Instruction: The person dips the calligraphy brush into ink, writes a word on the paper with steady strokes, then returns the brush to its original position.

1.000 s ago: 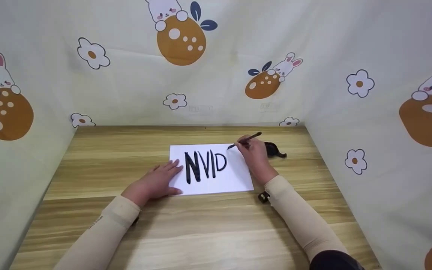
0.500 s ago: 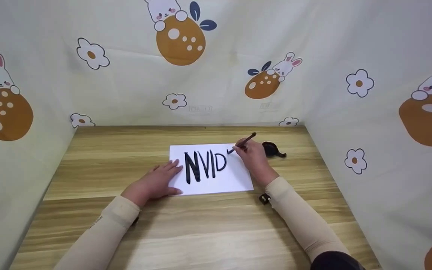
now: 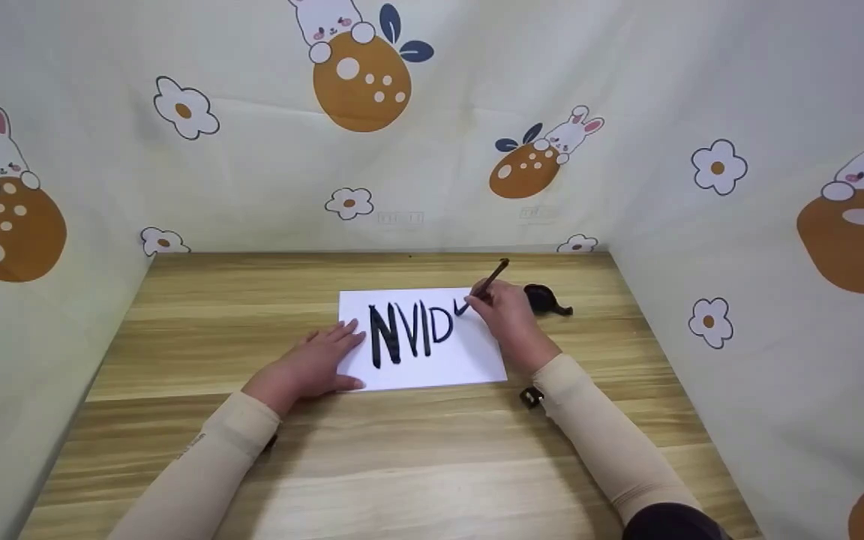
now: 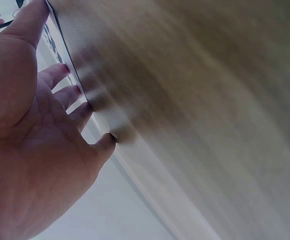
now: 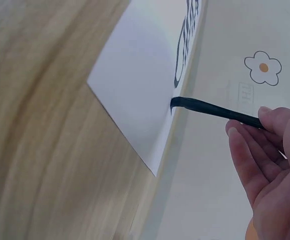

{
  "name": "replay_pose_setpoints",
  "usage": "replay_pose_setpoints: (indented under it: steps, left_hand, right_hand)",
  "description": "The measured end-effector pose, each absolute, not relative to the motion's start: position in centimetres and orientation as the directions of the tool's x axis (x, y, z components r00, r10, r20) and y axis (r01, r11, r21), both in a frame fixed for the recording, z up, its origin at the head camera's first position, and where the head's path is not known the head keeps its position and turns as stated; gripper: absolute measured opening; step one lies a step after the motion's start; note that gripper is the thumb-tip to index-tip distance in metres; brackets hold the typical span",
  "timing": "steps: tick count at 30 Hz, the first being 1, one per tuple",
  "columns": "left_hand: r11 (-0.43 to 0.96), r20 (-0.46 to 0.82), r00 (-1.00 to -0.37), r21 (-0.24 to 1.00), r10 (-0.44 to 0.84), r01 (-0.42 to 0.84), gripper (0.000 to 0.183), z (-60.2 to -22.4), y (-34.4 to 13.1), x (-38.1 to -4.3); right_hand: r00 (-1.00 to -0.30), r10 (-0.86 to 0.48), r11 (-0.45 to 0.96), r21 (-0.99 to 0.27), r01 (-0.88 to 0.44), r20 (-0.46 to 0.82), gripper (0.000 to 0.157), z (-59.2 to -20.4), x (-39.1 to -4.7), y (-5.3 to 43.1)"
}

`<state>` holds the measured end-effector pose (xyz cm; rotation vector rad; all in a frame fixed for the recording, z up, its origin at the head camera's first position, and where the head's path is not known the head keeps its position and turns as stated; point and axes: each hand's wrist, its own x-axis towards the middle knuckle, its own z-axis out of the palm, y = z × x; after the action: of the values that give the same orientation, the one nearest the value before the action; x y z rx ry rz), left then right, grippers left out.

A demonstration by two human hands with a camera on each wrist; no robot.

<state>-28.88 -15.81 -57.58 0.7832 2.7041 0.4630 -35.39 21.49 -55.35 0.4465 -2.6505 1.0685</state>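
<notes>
A white sheet of paper (image 3: 439,373) lies on the wooden table, bearing the thick black letters "NVID" and a short new stroke right of the D. My right hand (image 3: 513,321) pinches a dark writing brush (image 5: 212,109) between thumb and fingers over the sheet's upper right part. In the right wrist view, the bent black tip touches the paper. At the sheet's left edge, my left hand (image 3: 310,366) rests with spread fingers, fingertips on the paper and table. The left wrist view shows its palm (image 4: 40,165) and extended fingers.
Just behind my right hand sits a black dish (image 3: 543,298) with a small curved handle, partly hidden. Pale fabric walls (image 3: 267,165) printed with rabbits and flowers enclose the wooden table (image 3: 417,457) at the back and sides.
The brush tip has moved slightly down along the paper, leaving a short black stroke right of the D. The brush handle now stands steeper. My left hand stays in place.
</notes>
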Motion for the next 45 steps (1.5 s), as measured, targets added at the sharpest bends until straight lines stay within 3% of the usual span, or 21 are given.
replay_pose_setpoints:
  steps: [8, 21, 45]
  left_hand:
    - [0.796, -0.178, -0.809, 0.387, 0.560, 0.466, 0.094, -57.5, -15.8, -28.8]
    - [0.794, -0.177, -0.809, 0.393, 0.560, 0.464, 0.093, -57.2, -15.7, -28.6]
    - [0.805, -0.185, -0.814, 0.377, 0.551, 0.459, 0.093, -57.6, -15.6, -28.8]
  right_hand:
    - [-0.943, -0.185, 0.683, -0.654, -0.326, 0.276, 0.009, -54.8, -34.9, 21.5]
    - [-0.935, -0.239, 0.732, -0.584, -0.352, 0.264, 0.013, -54.2, -33.8, 21.6]
    - [-0.924, -0.314, 0.708, -0.594, -0.382, 0.220, 0.012, -53.5, -32.3, 21.6]
